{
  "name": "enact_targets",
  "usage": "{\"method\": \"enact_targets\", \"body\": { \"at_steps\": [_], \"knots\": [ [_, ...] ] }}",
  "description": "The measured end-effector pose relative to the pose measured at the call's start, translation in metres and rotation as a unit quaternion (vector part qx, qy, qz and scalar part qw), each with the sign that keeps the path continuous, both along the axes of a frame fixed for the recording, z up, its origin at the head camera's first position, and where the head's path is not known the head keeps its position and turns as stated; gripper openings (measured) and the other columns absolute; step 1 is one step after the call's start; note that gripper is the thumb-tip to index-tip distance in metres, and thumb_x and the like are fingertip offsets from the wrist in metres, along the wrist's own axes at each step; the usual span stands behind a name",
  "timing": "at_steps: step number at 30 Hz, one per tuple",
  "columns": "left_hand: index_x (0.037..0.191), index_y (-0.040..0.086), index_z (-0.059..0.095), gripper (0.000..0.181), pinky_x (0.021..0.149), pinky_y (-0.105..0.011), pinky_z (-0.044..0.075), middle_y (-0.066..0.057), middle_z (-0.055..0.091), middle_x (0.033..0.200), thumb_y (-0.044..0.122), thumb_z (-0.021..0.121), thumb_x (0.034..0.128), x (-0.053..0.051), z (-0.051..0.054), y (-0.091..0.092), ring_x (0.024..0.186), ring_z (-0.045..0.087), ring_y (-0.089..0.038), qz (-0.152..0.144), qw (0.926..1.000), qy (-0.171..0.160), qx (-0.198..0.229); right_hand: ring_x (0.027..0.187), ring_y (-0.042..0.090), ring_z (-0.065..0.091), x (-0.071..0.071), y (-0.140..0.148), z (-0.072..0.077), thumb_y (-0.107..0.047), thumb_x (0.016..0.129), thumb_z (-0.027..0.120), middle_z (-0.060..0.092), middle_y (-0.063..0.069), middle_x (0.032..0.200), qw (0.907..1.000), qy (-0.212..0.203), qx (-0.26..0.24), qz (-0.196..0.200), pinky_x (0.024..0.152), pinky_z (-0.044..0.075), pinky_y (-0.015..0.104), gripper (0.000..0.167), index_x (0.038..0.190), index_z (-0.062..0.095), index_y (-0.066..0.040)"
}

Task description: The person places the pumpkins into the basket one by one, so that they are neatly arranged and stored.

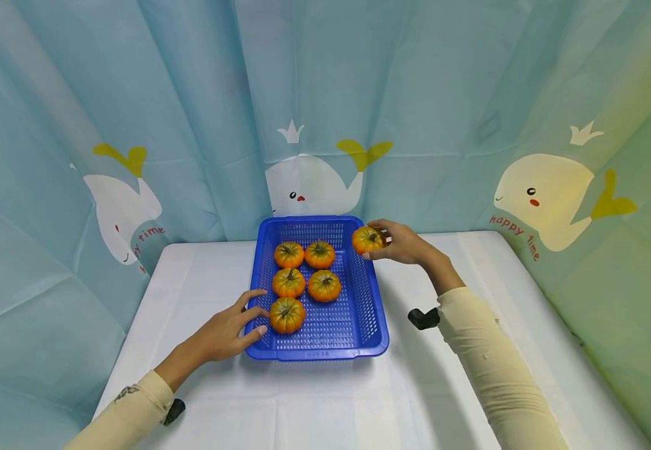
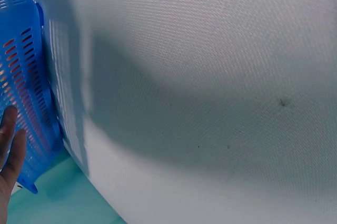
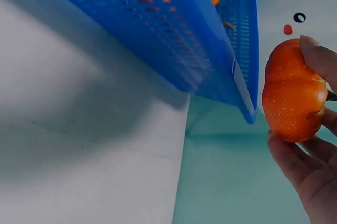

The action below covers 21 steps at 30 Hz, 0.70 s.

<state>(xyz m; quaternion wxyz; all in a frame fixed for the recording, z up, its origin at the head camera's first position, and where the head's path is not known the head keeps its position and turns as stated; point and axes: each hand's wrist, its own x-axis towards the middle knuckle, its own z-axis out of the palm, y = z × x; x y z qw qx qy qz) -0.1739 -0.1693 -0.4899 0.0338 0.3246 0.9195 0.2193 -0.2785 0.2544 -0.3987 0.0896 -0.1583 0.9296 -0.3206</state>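
My right hand [image 1: 401, 242] pinches a small orange pumpkin [image 1: 367, 240] between thumb and fingers, above the right rim of a blue plastic basket [image 1: 359, 356]. In the right wrist view the held pumpkin [image 3: 294, 92] is seen from its side, its green stem partly behind the hand. Several more small pumpkins sit in the basket, toward its left side; the nearest pumpkin [image 1: 287, 315] lies close to my left hand [image 1: 225, 331]. That hand reaches to the basket's left rim with its fingers spread and nothing gripped. Whether its fingertips touch that pumpkin, I cannot tell.
The basket stands on a white-covered table [image 1: 325, 406]. Behind and at both sides hangs a pale blue-green curtain [image 1: 443, 112] with printed whales. A black object [image 1: 423, 319] shows beside the right sleeve, and another black object [image 1: 175, 412] beside the left sleeve.
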Motion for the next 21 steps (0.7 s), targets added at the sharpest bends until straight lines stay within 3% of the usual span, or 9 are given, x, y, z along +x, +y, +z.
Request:
{"method": "enact_targets", "body": {
  "at_steps": [7, 21],
  "knots": [
    [0.125, 0.020, 0.065, 0.033, 0.094, -0.053, 0.056, -0.006, 0.033, 0.160, 0.039, 0.059, 0.0991, 0.000, 0.002, 0.000, 0.121, 0.062, -0.035, 0.003, 1.0000, -0.008, -0.001, 0.125, 0.036, 0.055, -0.004, -0.015, -0.002, -0.032, 0.082, 0.083, 0.051, 0.020, 0.146, 0.9995, 0.006, -0.005, 0.032, 0.105, 0.048, 0.053, 0.079, 0.147, 0.045, -0.005],
    [0.125, 0.020, 0.065, 0.035, 0.094, -0.051, 0.056, -0.007, 0.033, 0.160, 0.042, 0.059, 0.0988, 0.000, 0.004, 0.000, 0.120, 0.063, -0.035, -0.003, 0.9999, -0.009, -0.002, 0.125, 0.036, 0.055, -0.013, -0.047, -0.009, -0.034, 0.084, 0.081, 0.051, 0.021, 0.144, 0.9995, -0.005, 0.005, 0.032, 0.107, 0.047, 0.051, 0.080, 0.147, 0.043, -0.003]
  ]
}}
